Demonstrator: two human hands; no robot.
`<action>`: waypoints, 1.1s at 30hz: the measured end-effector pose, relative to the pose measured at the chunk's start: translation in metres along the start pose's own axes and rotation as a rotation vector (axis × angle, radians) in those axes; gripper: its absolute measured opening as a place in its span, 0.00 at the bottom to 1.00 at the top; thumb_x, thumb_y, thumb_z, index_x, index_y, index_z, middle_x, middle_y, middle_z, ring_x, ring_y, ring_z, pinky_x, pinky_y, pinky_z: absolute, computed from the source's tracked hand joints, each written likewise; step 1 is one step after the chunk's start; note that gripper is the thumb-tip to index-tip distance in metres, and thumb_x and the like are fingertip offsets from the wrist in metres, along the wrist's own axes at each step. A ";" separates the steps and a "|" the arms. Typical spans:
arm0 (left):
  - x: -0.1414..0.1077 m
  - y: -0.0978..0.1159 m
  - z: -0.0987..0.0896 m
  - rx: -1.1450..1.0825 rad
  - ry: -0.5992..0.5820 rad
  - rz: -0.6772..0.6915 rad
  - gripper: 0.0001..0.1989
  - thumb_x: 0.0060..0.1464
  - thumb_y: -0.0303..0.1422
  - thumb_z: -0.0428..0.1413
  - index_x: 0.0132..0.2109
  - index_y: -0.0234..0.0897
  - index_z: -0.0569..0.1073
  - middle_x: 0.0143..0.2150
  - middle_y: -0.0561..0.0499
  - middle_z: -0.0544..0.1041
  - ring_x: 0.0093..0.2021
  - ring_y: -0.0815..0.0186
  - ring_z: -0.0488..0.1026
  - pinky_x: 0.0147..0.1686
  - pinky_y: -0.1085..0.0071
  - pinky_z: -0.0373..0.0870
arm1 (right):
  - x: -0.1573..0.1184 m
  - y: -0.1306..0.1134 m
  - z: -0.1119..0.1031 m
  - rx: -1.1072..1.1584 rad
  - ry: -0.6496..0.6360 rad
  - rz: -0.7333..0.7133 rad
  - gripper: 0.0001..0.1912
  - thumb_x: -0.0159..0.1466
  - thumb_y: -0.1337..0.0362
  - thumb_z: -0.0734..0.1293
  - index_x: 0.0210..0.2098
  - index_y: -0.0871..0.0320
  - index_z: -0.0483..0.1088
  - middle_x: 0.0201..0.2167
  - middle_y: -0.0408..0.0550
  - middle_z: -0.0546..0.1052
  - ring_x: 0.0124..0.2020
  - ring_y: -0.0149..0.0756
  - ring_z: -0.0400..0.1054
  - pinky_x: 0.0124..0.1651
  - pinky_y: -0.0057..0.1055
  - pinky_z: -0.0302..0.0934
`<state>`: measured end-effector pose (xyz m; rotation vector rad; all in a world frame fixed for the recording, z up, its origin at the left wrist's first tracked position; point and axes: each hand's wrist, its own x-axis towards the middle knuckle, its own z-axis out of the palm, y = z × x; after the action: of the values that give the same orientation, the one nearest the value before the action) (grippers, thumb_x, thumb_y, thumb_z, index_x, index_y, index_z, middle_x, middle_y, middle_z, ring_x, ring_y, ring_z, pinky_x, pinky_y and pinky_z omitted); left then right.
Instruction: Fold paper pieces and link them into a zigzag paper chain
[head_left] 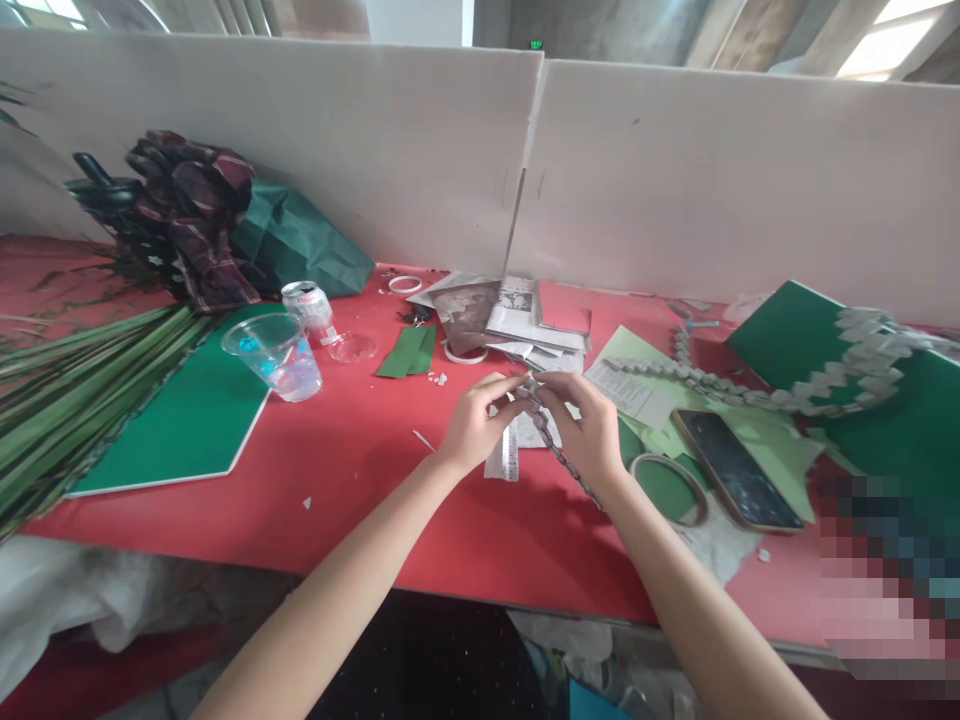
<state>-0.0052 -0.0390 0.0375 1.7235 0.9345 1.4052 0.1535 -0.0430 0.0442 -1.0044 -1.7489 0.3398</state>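
My left hand (478, 424) and my right hand (590, 424) meet above the middle of the red table, with thumbs and fingertips pinched together. Between them is one end of a narrow grey chain of small folded paper links (551, 437). The rest of this chain hangs down below my right hand and passes behind that wrist. Fingers partly cover the end link, so its exact shape is hidden. Beneath my hands lies a printed strip of paper (502, 458). A wider folded-paper chain (814, 392) winds across the right side of the table.
A phone (739, 470) and a roll of tape (669, 490) lie on green paper to the right. Leftward stand a clear plastic cup (279, 355) and a can (309, 312), near long green leaves (90, 395). Papers (536, 320) pile up before a white partition (360, 150).
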 end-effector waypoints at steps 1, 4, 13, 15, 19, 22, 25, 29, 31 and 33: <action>0.000 0.001 0.000 0.014 0.002 0.008 0.15 0.53 0.35 0.59 0.48 0.40 0.78 0.36 0.48 0.74 0.38 0.62 0.70 0.40 0.68 0.66 | 0.000 0.000 0.000 0.017 -0.003 0.016 0.09 0.65 0.63 0.62 0.42 0.52 0.73 0.37 0.47 0.77 0.38 0.38 0.71 0.43 0.35 0.66; 0.001 0.003 -0.001 0.028 -0.019 -0.008 0.13 0.53 0.36 0.59 0.46 0.38 0.79 0.34 0.49 0.72 0.36 0.64 0.69 0.36 0.71 0.65 | 0.002 0.002 -0.001 0.092 -0.039 0.079 0.09 0.64 0.62 0.63 0.41 0.53 0.73 0.36 0.46 0.77 0.37 0.37 0.72 0.42 0.34 0.66; 0.007 -0.004 -0.001 -0.027 -0.137 -0.123 0.12 0.50 0.38 0.61 0.37 0.34 0.79 0.33 0.48 0.72 0.36 0.63 0.70 0.36 0.70 0.66 | 0.011 0.011 -0.012 0.220 -0.219 0.119 0.10 0.62 0.65 0.63 0.40 0.57 0.75 0.34 0.47 0.77 0.32 0.32 0.69 0.37 0.29 0.62; 0.008 -0.007 0.000 -0.009 -0.150 -0.158 0.13 0.50 0.39 0.60 0.37 0.34 0.79 0.33 0.49 0.73 0.36 0.63 0.70 0.36 0.70 0.66 | 0.011 0.015 -0.011 0.235 -0.232 0.142 0.09 0.61 0.65 0.63 0.38 0.57 0.74 0.29 0.45 0.75 0.30 0.31 0.68 0.35 0.28 0.61; 0.007 -0.011 0.005 -0.008 -0.139 -0.228 0.16 0.51 0.43 0.59 0.38 0.33 0.77 0.33 0.49 0.75 0.33 0.64 0.70 0.33 0.71 0.66 | 0.009 0.029 -0.004 0.245 -0.218 0.177 0.07 0.61 0.65 0.63 0.38 0.57 0.70 0.23 0.40 0.70 0.26 0.30 0.65 0.33 0.27 0.60; 0.005 -0.014 0.010 -0.031 -0.110 -0.268 0.20 0.49 0.45 0.59 0.41 0.32 0.77 0.33 0.48 0.76 0.32 0.63 0.71 0.32 0.70 0.67 | 0.006 0.039 0.002 0.299 -0.185 0.171 0.04 0.61 0.65 0.61 0.36 0.56 0.66 0.25 0.40 0.69 0.26 0.30 0.65 0.32 0.27 0.60; 0.001 -0.015 0.018 -0.116 -0.068 -0.314 0.22 0.46 0.46 0.61 0.41 0.32 0.76 0.32 0.48 0.76 0.31 0.64 0.72 0.32 0.70 0.68 | 0.002 0.037 0.005 0.339 -0.145 0.188 0.03 0.62 0.64 0.60 0.35 0.56 0.63 0.26 0.40 0.68 0.27 0.30 0.65 0.33 0.28 0.61; -0.006 -0.003 0.028 -0.321 0.063 -0.343 0.25 0.42 0.45 0.64 0.44 0.33 0.76 0.34 0.49 0.78 0.30 0.65 0.73 0.32 0.70 0.69 | 0.000 0.013 -0.002 0.292 -0.050 0.181 0.02 0.61 0.65 0.60 0.35 0.55 0.62 0.28 0.41 0.69 0.30 0.31 0.65 0.35 0.28 0.61; -0.009 0.008 0.029 -0.411 0.108 -0.348 0.23 0.40 0.44 0.66 0.42 0.34 0.77 0.33 0.49 0.78 0.31 0.65 0.74 0.33 0.70 0.70 | 0.001 -0.002 -0.010 0.313 -0.072 0.187 0.03 0.61 0.64 0.60 0.35 0.55 0.63 0.27 0.41 0.70 0.29 0.31 0.66 0.35 0.28 0.61; -0.010 0.019 0.029 -0.476 0.134 -0.358 0.21 0.39 0.43 0.66 0.38 0.34 0.77 0.32 0.49 0.78 0.32 0.64 0.74 0.33 0.71 0.70 | 0.003 -0.016 -0.019 0.346 -0.154 0.194 0.04 0.61 0.63 0.61 0.36 0.55 0.63 0.24 0.39 0.69 0.26 0.31 0.66 0.33 0.28 0.61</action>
<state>0.0240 -0.0591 0.0445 1.0645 0.8430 1.3738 0.1630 -0.0544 0.0645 -0.9131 -1.6564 0.8333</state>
